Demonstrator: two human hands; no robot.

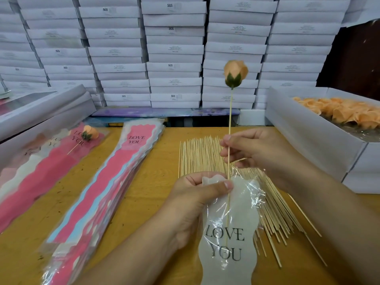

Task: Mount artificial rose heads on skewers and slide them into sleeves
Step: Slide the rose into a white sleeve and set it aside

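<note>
Two hands work on one sleeve [228,223], which lies on the wooden table [148,182] over the near end of the loose skewer pile [197,155]. The left hand [197,194] pinches the sleeve's top edge between thumb and fingers. The right hand [246,151], just above the sleeve, pinches the mounted skewer [229,120], whose lower end is already inside the sleeve. The rose head [235,73] stands high above the sleeve. The skewer looks thin, light and stiff, the film slippery and soft. I think holding the stick low is better, never the delicate petals.
</note>
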